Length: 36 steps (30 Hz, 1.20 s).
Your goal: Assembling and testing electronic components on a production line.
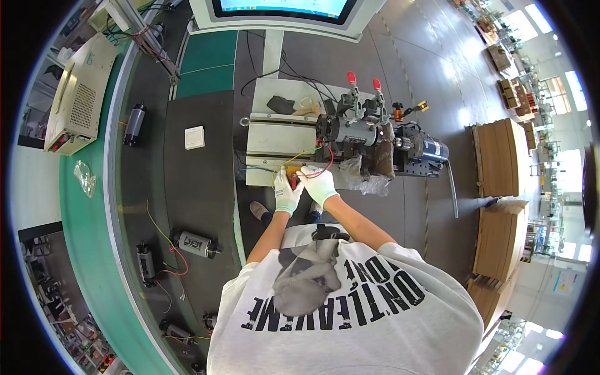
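Both my hands wear white gloves and meet at the near edge of a metal test bench (281, 139). With its fingers closed, my left hand (287, 196) is on a small red clip (294, 180) beside a yellow block (293, 169). My right hand (319, 185) pinches the end of a red wire (332, 157) just right of that clip. The wire curves back to a grey cylindrical motor (355, 131) lying in the bench fixture. A yellow wire (294, 156) also runs from the motor toward my left hand. My fingers partly hide both wire ends.
Red-handled toggle clamps (352, 79) stand over the motor. A shaft-coupled unit (431, 150) sits to its right, near clear plastic wrap (361, 178). Leftward, a dark worktop holds more motors (195, 243) and a white square (194, 137). A monitor (281, 9) is ahead; cartons (500, 157) stand right.
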### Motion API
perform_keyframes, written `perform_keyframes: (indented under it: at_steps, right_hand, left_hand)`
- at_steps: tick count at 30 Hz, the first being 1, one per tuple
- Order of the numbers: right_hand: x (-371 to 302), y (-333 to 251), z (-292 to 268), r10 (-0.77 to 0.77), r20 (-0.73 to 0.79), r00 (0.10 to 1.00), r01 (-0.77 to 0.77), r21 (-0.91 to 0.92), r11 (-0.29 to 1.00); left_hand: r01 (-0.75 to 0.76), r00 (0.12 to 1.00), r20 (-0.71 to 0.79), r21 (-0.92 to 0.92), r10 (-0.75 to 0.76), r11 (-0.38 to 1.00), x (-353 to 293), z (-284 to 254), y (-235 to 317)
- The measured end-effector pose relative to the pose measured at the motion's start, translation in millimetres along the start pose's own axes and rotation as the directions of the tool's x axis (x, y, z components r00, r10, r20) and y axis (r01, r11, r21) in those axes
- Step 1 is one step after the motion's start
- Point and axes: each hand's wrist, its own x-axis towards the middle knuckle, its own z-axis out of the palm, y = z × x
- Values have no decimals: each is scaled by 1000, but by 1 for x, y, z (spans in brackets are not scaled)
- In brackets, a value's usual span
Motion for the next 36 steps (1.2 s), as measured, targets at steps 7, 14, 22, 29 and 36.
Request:
perform_keyframes:
  at_steps: [7, 14, 22, 29, 36]
  right_hand:
    - [-61, 39, -30, 257, 256, 932, -291, 103, 951]
    - [-165, 54, -44, 511, 326, 796, -571, 123, 811]
    - [-240, 75, -36, 699, 414, 583, -786, 72, 614]
    - [-251, 133, -27, 717, 381, 584, -808, 195, 555]
    - [-249, 191, -8, 690, 510, 513, -849, 183, 496]
  left_hand:
    - [69, 937, 345, -30, -54, 997, 75, -116, -15]
    - [119, 980, 45, 642, -192, 758, 193, -214, -214]
    - [171, 892, 134, 784, -432, 597, 203, -198, -207]
    - [27, 998, -65, 393, -1, 919, 107, -176, -177]
    - [172, 982, 14, 320, -187, 932, -67, -173, -108]
